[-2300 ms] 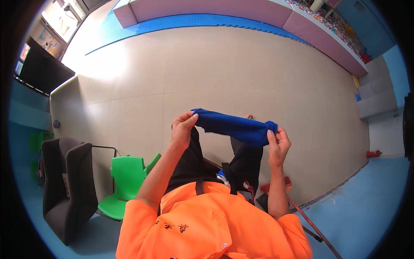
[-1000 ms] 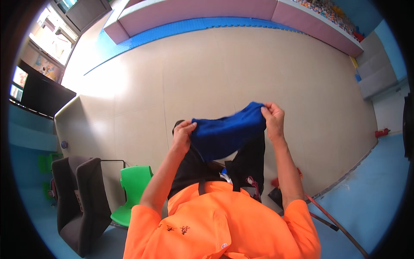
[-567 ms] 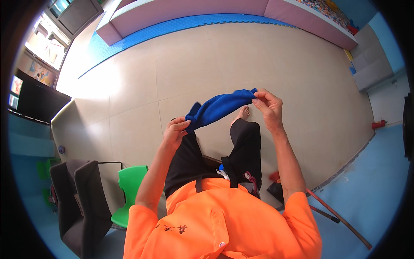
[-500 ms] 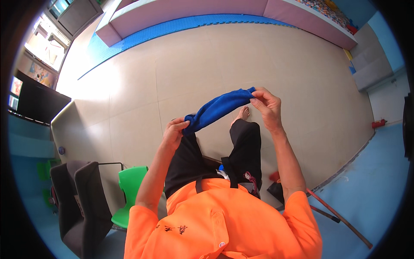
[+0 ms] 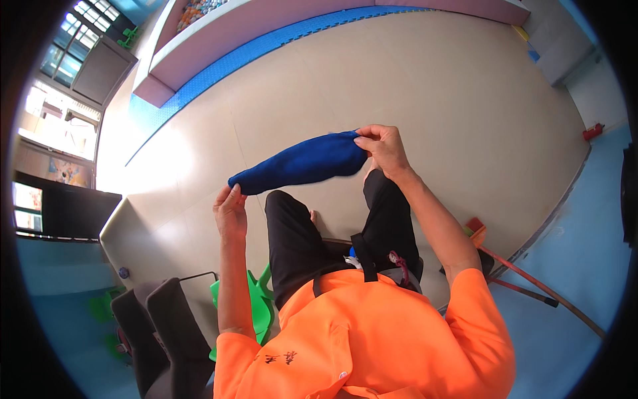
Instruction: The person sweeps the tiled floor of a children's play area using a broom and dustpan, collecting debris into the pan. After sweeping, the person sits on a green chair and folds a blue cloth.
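A dark blue cloth (image 5: 299,161) stretches between my two hands, held up in front of my knees above the floor. My left hand (image 5: 230,209) pinches its lower left end between thumb and fingers. At the upper right end, my right hand (image 5: 385,149) grips the edge in the same way. The cloth looks folded or bunched lengthwise and sags a little along its lower side. It partly hides my right foot. Black trousers (image 5: 296,229) cover my bent legs below it.
A green plastic chair (image 5: 260,306) and dark grey chairs (image 5: 176,319) stand at my left. At my right are a broom (image 5: 475,226) and long handles leaning out. A pink padded ball-pit wall (image 5: 266,40) with blue matting (image 5: 219,70) runs along the far side.
The cloth and both hands have moved left in view, and the cloth shows a broader, flatter face. My head view has turned left, showing more of the window side.
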`<state>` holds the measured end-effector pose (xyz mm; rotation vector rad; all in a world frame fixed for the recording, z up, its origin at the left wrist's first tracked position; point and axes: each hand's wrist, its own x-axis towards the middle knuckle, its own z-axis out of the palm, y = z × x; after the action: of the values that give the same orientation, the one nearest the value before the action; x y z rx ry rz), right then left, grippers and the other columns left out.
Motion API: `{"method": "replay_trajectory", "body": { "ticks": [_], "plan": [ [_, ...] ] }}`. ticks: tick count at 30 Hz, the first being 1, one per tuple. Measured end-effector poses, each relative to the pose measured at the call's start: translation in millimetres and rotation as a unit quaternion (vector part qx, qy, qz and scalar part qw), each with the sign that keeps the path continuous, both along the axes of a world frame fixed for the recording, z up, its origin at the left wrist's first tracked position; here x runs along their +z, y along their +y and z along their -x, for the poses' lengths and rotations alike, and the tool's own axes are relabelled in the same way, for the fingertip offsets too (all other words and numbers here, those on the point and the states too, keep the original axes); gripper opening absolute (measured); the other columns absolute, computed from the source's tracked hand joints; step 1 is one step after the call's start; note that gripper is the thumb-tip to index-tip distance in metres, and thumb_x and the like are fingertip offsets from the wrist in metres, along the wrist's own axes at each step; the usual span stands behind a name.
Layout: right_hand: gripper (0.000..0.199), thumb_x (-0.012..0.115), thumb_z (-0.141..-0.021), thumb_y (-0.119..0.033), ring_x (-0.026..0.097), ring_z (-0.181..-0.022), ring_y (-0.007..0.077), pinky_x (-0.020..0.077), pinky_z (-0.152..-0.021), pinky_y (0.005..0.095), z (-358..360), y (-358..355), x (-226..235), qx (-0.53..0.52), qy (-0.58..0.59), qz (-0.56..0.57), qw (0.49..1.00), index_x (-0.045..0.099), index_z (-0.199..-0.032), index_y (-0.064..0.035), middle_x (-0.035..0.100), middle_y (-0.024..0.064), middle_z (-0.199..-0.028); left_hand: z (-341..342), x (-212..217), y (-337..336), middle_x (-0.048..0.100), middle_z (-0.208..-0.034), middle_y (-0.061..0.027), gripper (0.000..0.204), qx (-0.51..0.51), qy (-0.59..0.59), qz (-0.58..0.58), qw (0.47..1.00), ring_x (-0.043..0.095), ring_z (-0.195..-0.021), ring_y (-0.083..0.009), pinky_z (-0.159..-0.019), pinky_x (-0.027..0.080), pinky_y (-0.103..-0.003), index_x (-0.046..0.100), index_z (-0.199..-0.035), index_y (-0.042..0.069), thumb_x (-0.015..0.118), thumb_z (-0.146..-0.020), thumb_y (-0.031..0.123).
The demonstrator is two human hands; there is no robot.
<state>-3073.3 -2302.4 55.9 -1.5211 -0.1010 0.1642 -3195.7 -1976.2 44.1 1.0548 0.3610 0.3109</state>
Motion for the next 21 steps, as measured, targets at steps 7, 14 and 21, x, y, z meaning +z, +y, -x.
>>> {"method": "replay_trajectory", "body": {
  "ticks": [7,14,21],
  "plan": [
    [0.017,0.066,-0.076,-0.005,0.055,-0.066,0.0081,0.0437,-0.06,0.0217,0.7,7.1,25.1,0.018,-0.04,-0.051,0.998,0.066,-0.09,0.0045,0.064,0.0044,-0.076,-8.7,31.3,7.5,0.066,-0.092,-0.0069,0.014,-0.005,-0.009,-0.072,0.997,0.062,-0.086,-0.0164,-0.082,0.048,-0.031,0.064,-0.099,0.001,0.058,-0.087,0.004],
    [0.017,0.068,-0.072,-0.003,0.056,-0.068,0.0083,0.0438,-0.061,0.0215,3.2,18.2,46.1,0.014,-0.032,-0.166,0.985,0.068,-0.088,0.0031,0.065,0.0048,-0.074,-24.1,47.9,22.4,0.061,-0.104,-0.0092,0.02,-0.046,-0.018,0.006,0.999,0.057,-0.1,-0.0191,-0.089,0.044,-0.034,0.055,-0.108,-0.002,0.05,-0.09,0.006],
    [0.018,0.064,-0.075,-0.002,0.058,-0.076,0.0104,0.0459,-0.071,0.024,5.9,10.9,-1.6,0.023,-0.002,-0.039,0.999,0.067,-0.091,0.0036,0.065,0.0062,-0.079,-17.1,38.9,18.1,0.063,-0.096,-0.0094,0.027,-0.028,0.09,-0.06,0.994,0.06,-0.092,-0.0193,-0.085,0.046,-0.032,0.057,-0.109,-0.005,0.055,-0.083,-0.001]
  ]
}}
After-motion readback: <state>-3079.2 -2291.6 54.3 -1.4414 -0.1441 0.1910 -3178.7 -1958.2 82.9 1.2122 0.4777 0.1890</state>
